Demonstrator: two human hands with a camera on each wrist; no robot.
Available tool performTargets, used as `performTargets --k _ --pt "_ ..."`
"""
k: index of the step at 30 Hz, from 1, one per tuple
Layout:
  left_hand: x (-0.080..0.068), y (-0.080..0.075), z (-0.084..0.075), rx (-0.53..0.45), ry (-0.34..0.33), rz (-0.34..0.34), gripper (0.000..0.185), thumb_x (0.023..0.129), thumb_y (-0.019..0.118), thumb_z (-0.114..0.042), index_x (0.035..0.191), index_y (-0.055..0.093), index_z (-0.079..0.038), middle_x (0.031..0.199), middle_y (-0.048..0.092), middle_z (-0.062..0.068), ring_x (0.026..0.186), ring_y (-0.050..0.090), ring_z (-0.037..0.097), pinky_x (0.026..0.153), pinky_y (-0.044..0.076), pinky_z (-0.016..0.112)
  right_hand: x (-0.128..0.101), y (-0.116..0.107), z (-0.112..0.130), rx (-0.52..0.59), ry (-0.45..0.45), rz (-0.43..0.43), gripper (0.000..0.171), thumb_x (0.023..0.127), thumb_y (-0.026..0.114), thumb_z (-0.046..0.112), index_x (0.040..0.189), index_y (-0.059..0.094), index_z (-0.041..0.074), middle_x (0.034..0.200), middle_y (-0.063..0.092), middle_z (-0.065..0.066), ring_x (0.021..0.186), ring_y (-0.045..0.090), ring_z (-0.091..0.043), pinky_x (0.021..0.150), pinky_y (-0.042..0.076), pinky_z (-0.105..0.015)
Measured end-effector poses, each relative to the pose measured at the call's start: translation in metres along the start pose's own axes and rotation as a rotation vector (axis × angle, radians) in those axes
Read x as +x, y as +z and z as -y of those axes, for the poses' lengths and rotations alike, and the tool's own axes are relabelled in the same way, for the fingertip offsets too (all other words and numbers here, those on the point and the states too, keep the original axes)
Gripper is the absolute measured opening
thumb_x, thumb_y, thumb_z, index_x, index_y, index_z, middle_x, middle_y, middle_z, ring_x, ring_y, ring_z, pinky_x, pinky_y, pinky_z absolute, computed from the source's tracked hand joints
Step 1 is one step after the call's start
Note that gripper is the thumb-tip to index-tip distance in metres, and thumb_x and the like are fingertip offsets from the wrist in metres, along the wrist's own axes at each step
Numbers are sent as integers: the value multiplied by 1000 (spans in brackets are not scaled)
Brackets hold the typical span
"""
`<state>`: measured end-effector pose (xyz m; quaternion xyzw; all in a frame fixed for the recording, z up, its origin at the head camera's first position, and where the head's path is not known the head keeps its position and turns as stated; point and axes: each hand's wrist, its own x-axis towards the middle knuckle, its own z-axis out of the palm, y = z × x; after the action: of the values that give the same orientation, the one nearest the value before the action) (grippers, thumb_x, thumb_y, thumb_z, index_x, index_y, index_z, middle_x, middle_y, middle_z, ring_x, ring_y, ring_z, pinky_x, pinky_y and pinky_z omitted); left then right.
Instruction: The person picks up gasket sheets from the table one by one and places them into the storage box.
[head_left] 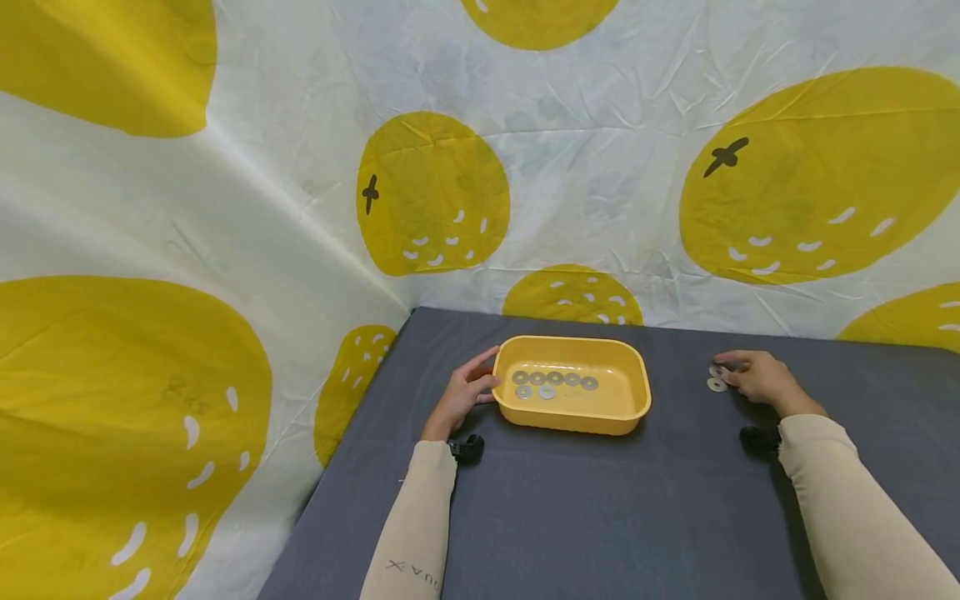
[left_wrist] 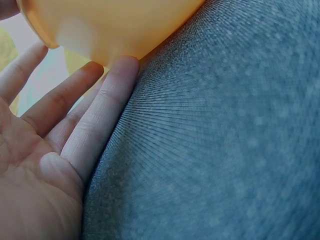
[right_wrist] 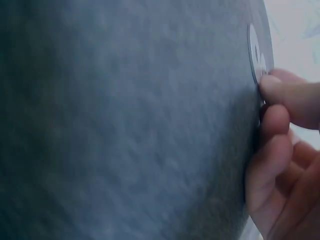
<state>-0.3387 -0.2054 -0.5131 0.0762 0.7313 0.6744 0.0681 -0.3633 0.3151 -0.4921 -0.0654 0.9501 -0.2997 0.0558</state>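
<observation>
A yellow tray (head_left: 633, 379) stands on the grey table (head_left: 600, 508) and holds several metal washers (head_left: 554, 378) in its bottom. My left hand (head_left: 480, 379) lies against the tray's left wall. In the left wrist view its fingers (left_wrist: 100, 115) are straight, tips under the tray (left_wrist: 115, 25). My right hand (head_left: 738, 371) rests on the table to the right of the tray, fingers curled, its fingertips (right_wrist: 280, 90) pinching the edge of a washer (right_wrist: 255, 50) that lies flat. A second loose washer (head_left: 716, 385) lies just in front of it.
A white cloth with big yellow fruit prints (head_left: 435, 192) hangs behind and to the left of the table. The table's left edge (head_left: 337, 467) runs close to my left forearm. Grey surface stretches in front of the tray.
</observation>
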Motion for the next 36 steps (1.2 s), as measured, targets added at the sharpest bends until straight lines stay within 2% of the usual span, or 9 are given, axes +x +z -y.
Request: performTargets --k 5,11,16,21,29,36 --pt "0 2 -2 -4 10 6 58 97 67 -17 151 52 -35 146 58 13 128 62 31 90 62 37 1 -3 -4 49 -11 42 42 101 56 10 137 55 -10 97 69 -24 59 55 -15 50 47 -33" --pt "1 3 -3 -10 21 6 58 98 66 -15 149 53 -37 145 59 11 127 63 29 89 62 37 1 -4 -2 49 3 36 36 101 54 9 132 55 -9 85 66 -10 60 55 -17 51 47 -33" --pt "1 3 -4 -8 18 3 58 98 66 -14 149 53 -37 146 59 10 127 63 28 88 62 36 1 -4 -2 -3 -3 12 35 100 57 13 128 53 -8 87 65 -16 62 57 -20 55 48 -34" --pt "-1 3 -3 -13 18 3 58 98 65 -13 150 52 -36 147 58 11 129 62 30 88 62 36 2 -3 -3 -54 -20 -49 35 96 62 15 121 54 -7 90 65 -21 62 59 -19 55 49 -33" --pt "-3 1 -1 -12 -2 -5 58 97 66 -14 149 53 -37 147 58 10 130 61 30 90 62 37 -1 2 2 6 40 -83 33 93 65 13 118 55 -6 90 65 -19 62 65 -17 55 56 -34" --pt "-2 0 1 -2 -13 -8 58 97 66 -15 148 53 -39 147 58 9 129 61 29 91 61 38 -10 4 12 131 90 -172 38 95 63 8 125 56 -13 83 69 -17 61 68 -15 55 59 -32"
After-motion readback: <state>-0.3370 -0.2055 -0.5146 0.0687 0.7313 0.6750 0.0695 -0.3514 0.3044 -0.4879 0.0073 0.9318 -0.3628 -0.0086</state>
